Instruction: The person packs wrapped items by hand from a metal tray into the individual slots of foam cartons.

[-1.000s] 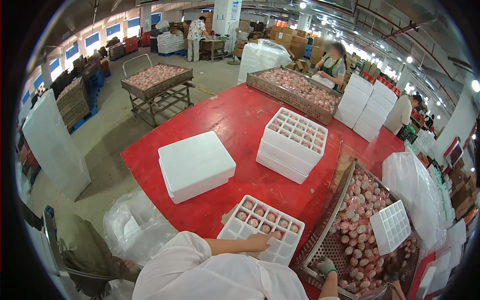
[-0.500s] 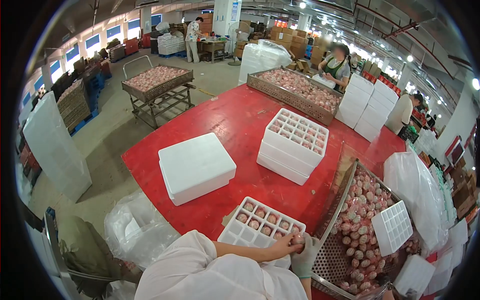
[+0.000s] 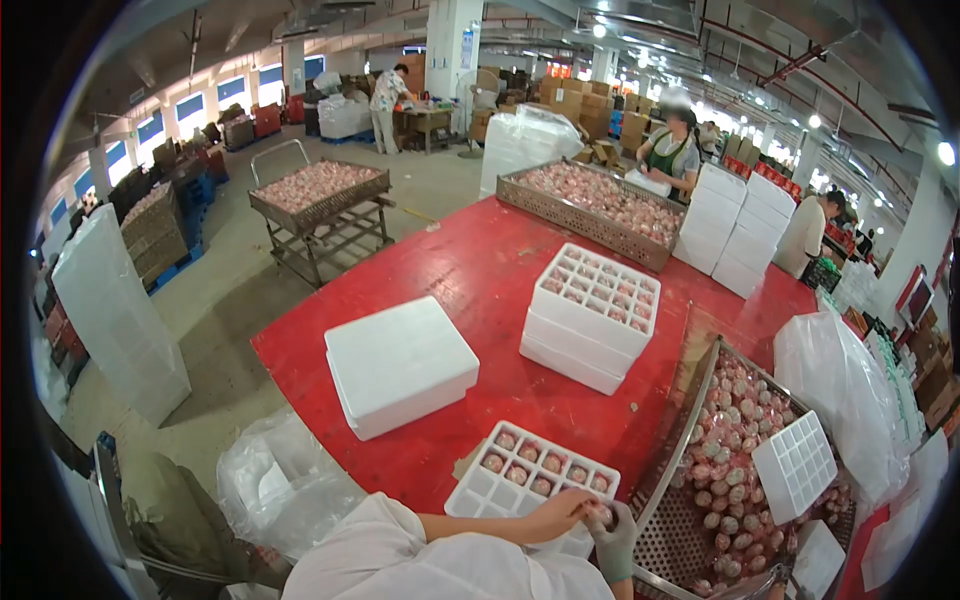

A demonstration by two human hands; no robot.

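Observation:
Over the right part of a white compartment tray [image 3: 478, 492], my bare left hand [image 3: 565, 512] meets my gloved right hand [image 3: 615, 538]. Both have their fingers around a pink-wrapped ball [image 3: 602, 515], partly hidden by them. Several wrapped balls sit in the tray's back compartments; front ones show bare white. Right of my hands stands a perforated metal crate [image 3: 660, 535] with many wrapped balls [image 3: 735, 480] and an empty white divided tray [image 3: 795, 466] on top.
On the red table [image 3: 480, 260] are a closed white box [image 3: 400, 360], stacked trays of balls [image 3: 590, 315], a second crate [image 3: 600, 205] and white boxes [image 3: 712, 220]. A co-worker [image 3: 670, 155] stands behind it. Plastic bags [image 3: 280, 470] lie at left.
Since a second ago, my right hand has come out of the crate to my left hand, which has left the tray's compartments. The view has tilted slightly up.

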